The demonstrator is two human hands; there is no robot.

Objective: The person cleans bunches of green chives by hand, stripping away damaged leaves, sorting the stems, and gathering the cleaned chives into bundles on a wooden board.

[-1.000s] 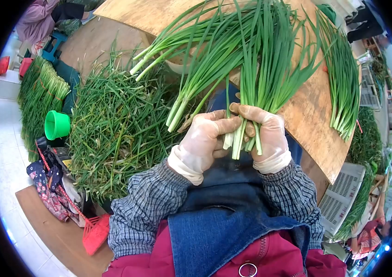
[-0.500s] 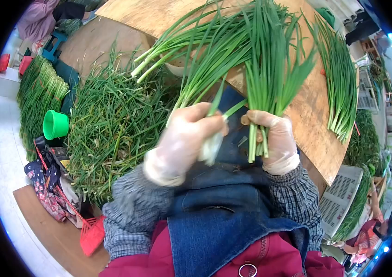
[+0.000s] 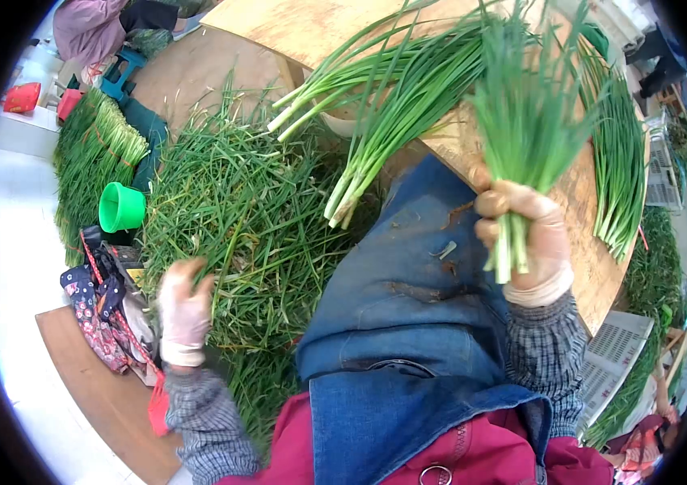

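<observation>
My right hand (image 3: pixel 528 234), in a clear glove, grips a bunch of garlic chives (image 3: pixel 521 121) near its pale stalk ends. The leaves point up and away from me and are smeared by motion. My left hand (image 3: pixel 185 314), also gloved, is over the left edge of a big heap of loose green leaf scraps (image 3: pixel 238 218). Its fingers look apart, slightly blurred, with nothing visible in them. More chives (image 3: pixel 416 105) lie on the wooden board (image 3: pixel 453 145) ahead, their stalk ends hanging over its near edge. Another laid-out bunch (image 3: pixel 614 170) is at the board's right side.
A green bucket (image 3: pixel 122 208) and tied chive bundles (image 3: pixel 97 145) stand left of the heap. A floral bag (image 3: pixel 89 303) lies by a brown wooden panel (image 3: pixel 97 388). Grey plastic crates (image 3: pixel 614 347) are on the right. A seated person (image 3: pixel 89 32) is at top left.
My left hand has moved from the chives out left to the scrap heap, no longer holding the leaf pieces. My right hand has shifted slightly right with its bunch. The view has shifted.
</observation>
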